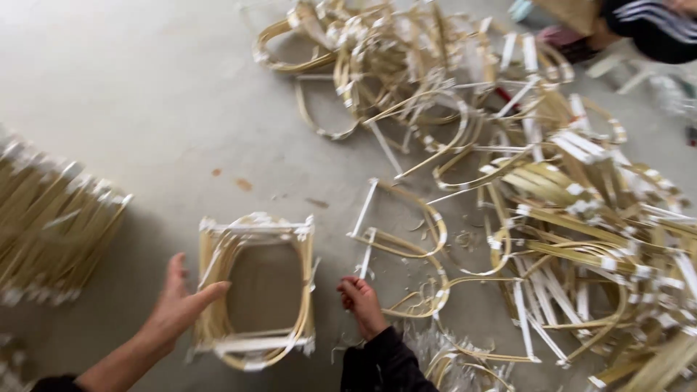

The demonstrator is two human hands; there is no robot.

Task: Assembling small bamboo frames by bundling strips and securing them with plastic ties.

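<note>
Stack of bent bamboo frames point(258, 290), lying flat on the grey concrete floor point(145, 109) at lower centre: several rounded-rectangle loops piled one on another, their top and bottom edges bound with white strips. Left hand point(181, 305), fingers spread and released, presses its thumb and fingertips against the stack's left side. Right hand point(361, 301), in a black sleeve, lies just right of the stack, fingers curled loosely; what it grips, if anything, cannot be told. Just beyond that hand, two single frames point(406, 232) lie apart from the stack, each a yellow curve closed by a white bar, with small shavings scattered near them. To the right and above, a large tangled heap of loose frames point(566, 218) covers the floor, yellow strips and white bars crossing at all angles. At the left edge, a tidy bundle of frames point(51, 225) with white-tipped ends. Top right corner: another person's dark striped sleeve point(653, 29), blurred.
</note>
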